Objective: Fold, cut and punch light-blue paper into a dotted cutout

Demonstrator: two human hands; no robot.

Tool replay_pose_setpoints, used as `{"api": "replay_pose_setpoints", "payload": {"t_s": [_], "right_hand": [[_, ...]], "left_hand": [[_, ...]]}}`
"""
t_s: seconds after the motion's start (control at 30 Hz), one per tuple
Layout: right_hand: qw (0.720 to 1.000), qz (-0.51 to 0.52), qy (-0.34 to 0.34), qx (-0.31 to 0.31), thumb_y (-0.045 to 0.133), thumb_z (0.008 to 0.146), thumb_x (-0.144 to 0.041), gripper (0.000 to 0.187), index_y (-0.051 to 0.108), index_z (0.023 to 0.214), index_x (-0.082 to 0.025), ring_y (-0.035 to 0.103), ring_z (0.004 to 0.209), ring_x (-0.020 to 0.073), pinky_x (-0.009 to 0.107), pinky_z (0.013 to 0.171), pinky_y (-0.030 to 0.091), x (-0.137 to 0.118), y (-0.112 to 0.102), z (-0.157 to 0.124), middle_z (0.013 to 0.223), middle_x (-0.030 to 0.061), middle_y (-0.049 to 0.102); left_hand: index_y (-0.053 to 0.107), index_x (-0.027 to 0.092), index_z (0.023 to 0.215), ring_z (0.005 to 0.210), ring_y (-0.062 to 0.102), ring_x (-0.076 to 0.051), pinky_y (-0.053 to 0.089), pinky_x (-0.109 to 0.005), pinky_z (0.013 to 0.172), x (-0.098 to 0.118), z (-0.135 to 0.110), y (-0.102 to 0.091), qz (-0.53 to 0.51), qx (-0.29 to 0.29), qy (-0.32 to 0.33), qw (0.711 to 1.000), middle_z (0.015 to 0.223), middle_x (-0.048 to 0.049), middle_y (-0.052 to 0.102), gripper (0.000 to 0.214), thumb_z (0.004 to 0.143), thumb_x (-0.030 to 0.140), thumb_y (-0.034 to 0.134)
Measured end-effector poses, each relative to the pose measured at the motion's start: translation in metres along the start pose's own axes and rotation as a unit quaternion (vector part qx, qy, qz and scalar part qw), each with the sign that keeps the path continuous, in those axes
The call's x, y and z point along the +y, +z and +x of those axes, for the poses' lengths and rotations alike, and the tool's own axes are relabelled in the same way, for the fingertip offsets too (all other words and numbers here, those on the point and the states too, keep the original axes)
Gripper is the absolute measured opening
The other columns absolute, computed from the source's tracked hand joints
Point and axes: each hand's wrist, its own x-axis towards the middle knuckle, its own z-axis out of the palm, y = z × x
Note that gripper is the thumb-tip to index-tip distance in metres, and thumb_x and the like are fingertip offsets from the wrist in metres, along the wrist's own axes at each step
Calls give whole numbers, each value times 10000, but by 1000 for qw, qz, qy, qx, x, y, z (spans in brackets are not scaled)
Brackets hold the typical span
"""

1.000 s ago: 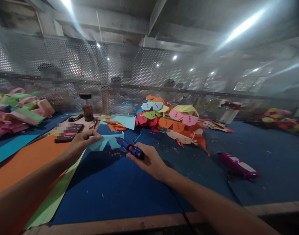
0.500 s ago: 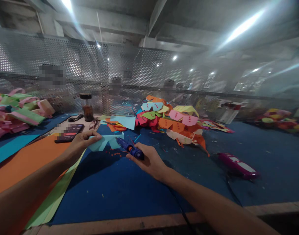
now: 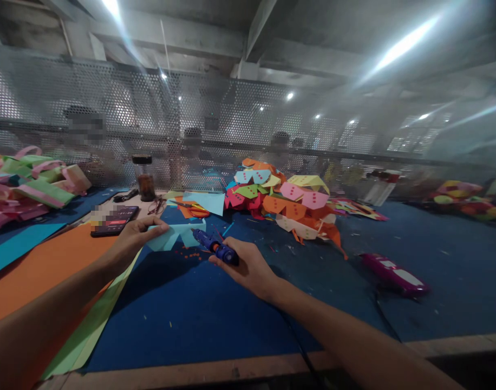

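My left hand (image 3: 144, 234) pinches the left end of a light blue paper cutout (image 3: 171, 238), shaped like a pair of glasses or a mask, and holds it above the blue table (image 3: 170, 303). In my right hand (image 3: 250, 265) is a blue glue gun (image 3: 216, 246), its fingers closed round the body. The nozzle points left and meets or nearly meets the cutout's right end; whether it touches, I cannot tell. Small orange-red paper bits (image 3: 191, 255) lie on the table just behind the nozzle and below the paper.
Colourful paper masks (image 3: 288, 200) are piled at the back centre. Scissors (image 3: 191, 207), a phone (image 3: 115, 221) and a jar (image 3: 144, 179) lie or stand back left. Orange paper sheets (image 3: 40, 276) cover the left side. A purple device (image 3: 394, 275) with a cord sits at right.
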Motion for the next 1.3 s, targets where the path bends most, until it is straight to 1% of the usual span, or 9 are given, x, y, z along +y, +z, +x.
{"api": "replay_pose_setpoints", "payload": {"t_s": [0.23, 0.33, 0.5, 0.67, 0.8, 1.07, 1.3], "right_hand": [[1000, 13, 3, 0, 638, 914, -385, 303, 474, 735, -204, 435, 628, 122, 227, 571, 324, 1, 0, -1, 701, -16, 505], [1000, 15, 0, 2, 637, 912, -359, 294, 465, 729, -205, 434, 625, 120, 225, 574, 326, 1, 0, -2, 698, -18, 506], [1000, 12, -1, 1, 629, 919, -343, 274, 470, 742, -209, 490, 652, 132, 231, 594, 351, 2, 0, -2, 719, -7, 542], [1000, -8, 3, 3, 634, 922, -340, 275, 470, 742, -211, 456, 630, 128, 234, 579, 343, 0, 0, -1, 712, -10, 531], [1000, -7, 7, 1, 633, 913, -311, 279, 445, 731, -215, 467, 639, 131, 232, 587, 347, -2, 0, -2, 705, -14, 520], [1000, -4, 17, -5, 630, 903, -326, 281, 434, 734, -214, 441, 626, 127, 229, 581, 317, -3, -2, -2, 702, -16, 509], [1000, -3, 18, -2, 602, 921, -361, 298, 424, 730, -217, 422, 625, 126, 230, 578, 309, -7, -4, -2, 695, -16, 491]], "left_hand": [[677, 168, 743, 517, 532, -97, 399, -176, 477, 0, 1, -1, -2, -11, 10, 1000, 608, 19, 626, 394, 656, 505, 864], [678, 168, 738, 511, 525, -97, 392, -179, 467, -1, 1, -1, -3, -10, 14, 1000, 603, 20, 619, 401, 647, 509, 867], [679, 172, 748, 509, 531, -98, 398, -178, 465, -2, 0, -2, -4, -8, 9, 1000, 605, 20, 621, 392, 654, 503, 867], [672, 170, 730, 483, 515, -91, 380, -177, 440, 1, -1, 0, -12, -12, 7, 1000, 584, 28, 604, 403, 621, 494, 886], [670, 169, 733, 488, 521, -92, 387, -179, 449, 2, -1, 0, -8, -9, 0, 1000, 589, 29, 606, 409, 626, 502, 881], [666, 171, 727, 482, 518, -107, 379, -201, 452, 4, -2, 1, -5, -6, 5, 1000, 588, 26, 608, 415, 620, 513, 877], [663, 170, 721, 489, 503, -96, 364, -186, 448, 3, -2, 1, -10, -10, 3, 1000, 585, 29, 601, 416, 619, 510, 881]]}}
